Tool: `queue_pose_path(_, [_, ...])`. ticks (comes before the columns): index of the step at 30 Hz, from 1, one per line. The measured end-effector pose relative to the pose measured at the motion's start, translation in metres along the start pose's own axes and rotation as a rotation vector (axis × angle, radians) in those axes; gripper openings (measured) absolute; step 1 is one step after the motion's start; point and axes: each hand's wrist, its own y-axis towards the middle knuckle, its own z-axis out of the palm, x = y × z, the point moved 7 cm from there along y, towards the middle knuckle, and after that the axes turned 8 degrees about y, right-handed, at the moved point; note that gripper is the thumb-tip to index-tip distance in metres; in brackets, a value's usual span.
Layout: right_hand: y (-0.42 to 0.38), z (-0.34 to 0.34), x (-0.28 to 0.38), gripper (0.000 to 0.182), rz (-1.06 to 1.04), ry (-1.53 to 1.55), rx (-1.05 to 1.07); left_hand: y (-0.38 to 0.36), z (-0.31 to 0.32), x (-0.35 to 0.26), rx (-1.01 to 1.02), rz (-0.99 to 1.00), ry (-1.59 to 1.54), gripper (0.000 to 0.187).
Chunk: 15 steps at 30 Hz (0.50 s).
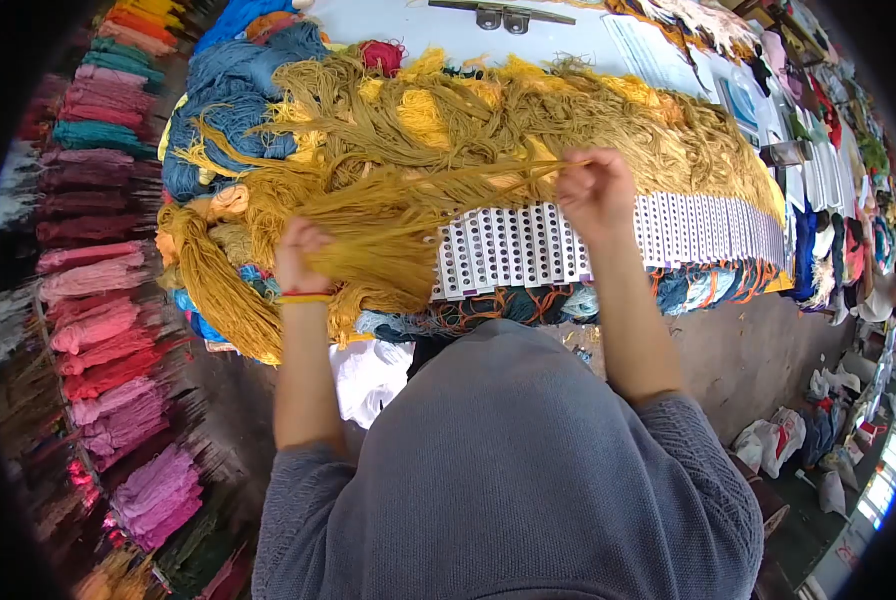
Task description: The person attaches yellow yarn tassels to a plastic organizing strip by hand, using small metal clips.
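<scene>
My left hand [303,250] is closed around a loose hank of olive-yellow thread [378,240], which fans out over the table. A thin strand of thread [493,172] stretches from the heap to my right hand [598,190], whose fingers are pinched on its end. Beneath the hands runs a long row of white cards with punched holes [508,245]. Olive, gold and yellow threads [568,115] lie in bunches along the cards' upper edge, hiding part of them.
Blue yarn [238,80] is heaped at the table's upper left. Dark mixed yarn [488,315] lies along the near edge. A metal clip [503,17] is on the white surface behind. Colored hanks [98,330] hang on the left. Bags [773,440] are at the lower right.
</scene>
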Motion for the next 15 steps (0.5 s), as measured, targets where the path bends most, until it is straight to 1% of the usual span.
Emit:
queue_pose_path(1, [0.013,-0.028,0.023,0.013,-0.014,-0.056,-0.03,0.006,-0.028,-0.031,-0.099,0.087,0.031,0.019])
queue_pose_path(2, [0.021,-0.052,0.047,0.013,-0.02,-0.095,-0.028,0.031,-0.083,-0.061,-0.104,0.069,-0.02,0.021])
queue_pose_path(3, [0.025,-0.079,0.075,0.014,-0.08,-0.128,-0.078,0.03,-0.113,-0.096,-0.247,0.156,0.165,0.016])
queue_pose_path(4, [0.032,-0.115,0.111,0.015,-0.183,-0.132,-0.186,0.036,-0.155,-0.135,-0.376,0.256,0.267,0.01])
queue_pose_path(5, [0.034,-0.146,0.148,0.017,-0.222,-0.189,-0.231,0.052,-0.207,-0.183,-0.361,0.392,0.52,0.006])
queue_pose_path(6, [0.031,-0.174,0.189,0.017,-0.278,-0.227,-0.231,0.046,-0.216,-0.214,-0.404,0.389,0.476,0.008])
queue_pose_path(7, [0.028,-0.204,0.24,0.017,-0.332,-0.311,-0.142,0.034,-0.213,-0.245,-0.448,0.385,0.432,0.011])
queue_pose_path(8, [0.024,-0.189,0.23,0.017,-0.33,-0.314,-0.148,0.031,-0.211,-0.269,-0.38,0.372,0.414,0.018])
queue_pose_path(9, [-0.003,-0.209,0.298,0.019,-0.519,-0.481,-0.434,0.012,-0.181,-0.278,-0.475,0.369,0.442,0.022])
queue_pose_path(10, [-0.047,-0.238,0.398,0.021,-0.705,-0.645,-0.724,0.011,-0.203,-0.315,-0.543,0.423,0.501,0.026])
queue_pose_path(11, [-0.098,-0.252,0.474,0.024,-0.888,-0.806,-1.014,-0.013,-0.161,-0.319,-0.607,0.574,0.475,0.025])
queue_pose_path(12, [-0.116,-0.225,0.46,0.026,-1.068,-0.963,-1.306,-0.006,-0.161,-0.345,-0.483,0.626,0.595,0.021])
queue_pose_path(13, [-0.118,-0.198,0.448,0.024,-1.361,-0.737,-0.98,0.003,-0.163,-0.369,-0.356,0.673,0.714,0.018])
queue_pose_path(14, [-0.107,-0.175,0.429,0.022,-1.294,-0.935,-0.849,-0.005,-0.096,-0.32,-0.301,0.585,0.709,0.014])
queue_pose_path(15, [-0.091,-0.152,0.398,0.02,-1.214,-1.124,-0.709,-0.01,-0.039,-0.258,-0.258,0.573,0.621,0.012])
